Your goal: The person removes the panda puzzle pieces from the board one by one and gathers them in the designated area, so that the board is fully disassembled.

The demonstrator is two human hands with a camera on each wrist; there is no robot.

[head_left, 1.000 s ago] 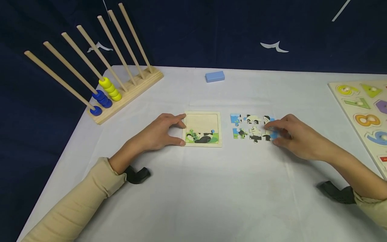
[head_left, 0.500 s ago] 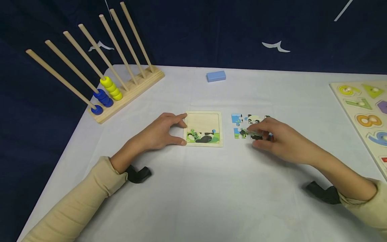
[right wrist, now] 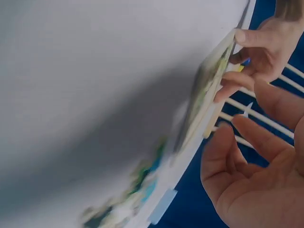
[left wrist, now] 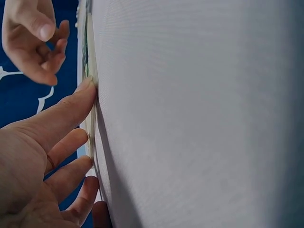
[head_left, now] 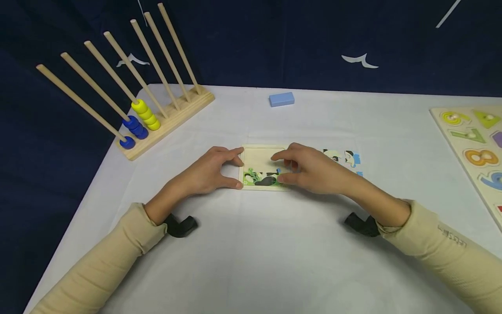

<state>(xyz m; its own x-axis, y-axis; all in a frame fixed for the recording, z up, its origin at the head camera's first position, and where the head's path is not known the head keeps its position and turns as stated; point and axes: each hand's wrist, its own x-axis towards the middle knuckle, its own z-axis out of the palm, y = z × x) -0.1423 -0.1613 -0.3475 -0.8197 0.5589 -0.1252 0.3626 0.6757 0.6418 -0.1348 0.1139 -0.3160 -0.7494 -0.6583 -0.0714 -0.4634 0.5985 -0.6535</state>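
Observation:
A small square wooden puzzle tray lies flat on the white table. Its lower strip holds fitted panda picture pieces; the upper part is bare wood. My left hand rests thumb and fingertips against the tray's left edge, as the left wrist view also shows with the left hand. Over the tray's right side hovers my right hand, fingers bent and apart from the thumb. Nothing shows between those fingers in the right wrist view of the right hand. Loose puzzle pieces lie beyond it, partly hidden by it.
A wooden peg abacus with blue and yellow beads stands at the back left. A blue block lies behind the tray. At the right edge sits a number and shape board. A dark curtain hangs behind the table.
My right hand has moved left from the loose pieces to above the tray's right side, uncovering the right-hand pieces and covering others. My left hand has stayed at the tray's edge.

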